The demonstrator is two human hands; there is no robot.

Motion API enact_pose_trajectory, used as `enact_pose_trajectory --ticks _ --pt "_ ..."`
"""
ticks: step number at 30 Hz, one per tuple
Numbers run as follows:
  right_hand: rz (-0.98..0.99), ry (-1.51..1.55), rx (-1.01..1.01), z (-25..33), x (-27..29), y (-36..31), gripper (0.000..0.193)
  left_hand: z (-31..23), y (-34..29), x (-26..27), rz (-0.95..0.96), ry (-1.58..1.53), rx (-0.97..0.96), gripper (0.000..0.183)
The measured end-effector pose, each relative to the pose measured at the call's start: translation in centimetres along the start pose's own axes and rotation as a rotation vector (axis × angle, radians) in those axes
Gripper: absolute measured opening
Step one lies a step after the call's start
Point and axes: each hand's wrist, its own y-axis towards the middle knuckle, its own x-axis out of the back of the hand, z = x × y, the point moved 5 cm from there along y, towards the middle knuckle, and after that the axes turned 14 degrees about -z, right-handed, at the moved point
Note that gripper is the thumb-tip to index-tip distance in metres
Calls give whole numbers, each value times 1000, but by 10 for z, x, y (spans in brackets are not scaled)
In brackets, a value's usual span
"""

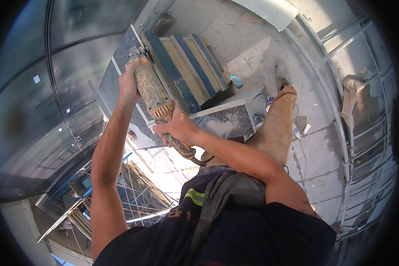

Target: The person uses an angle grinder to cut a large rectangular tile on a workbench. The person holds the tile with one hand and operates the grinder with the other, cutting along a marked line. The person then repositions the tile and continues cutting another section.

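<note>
A dusty orange-and-grey angle grinder lies slantwise in both my hands, its head pointing away from me. My left hand is closed around its front end, near the head. My right hand wraps the rear handle, where a dark cord comes out. The grinder's head is by the edge of a dark speckled stone slab. Whether its disc touches the stone I cannot tell. Nearer my legs, another speckled slab with pale dust and a light edge juts out to the right.
Beyond the grinder stands a stack of blue-edged wooden boards. Dark glass panels rise on the left. Metal scaffold rails curve along the right. A small blue packet lies on the dusty floor, and a bottle lies beside my leg.
</note>
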Motion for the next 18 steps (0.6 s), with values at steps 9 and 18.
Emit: enact_pose_trajectory --ticks 9,18 --pt "-26 -83 26 8 -7 14 84 -4 16 2 73 -27 42 59" --pt "-24 -94 -1 16 -10 9 83 -9 13 -1 108 38 68 56"
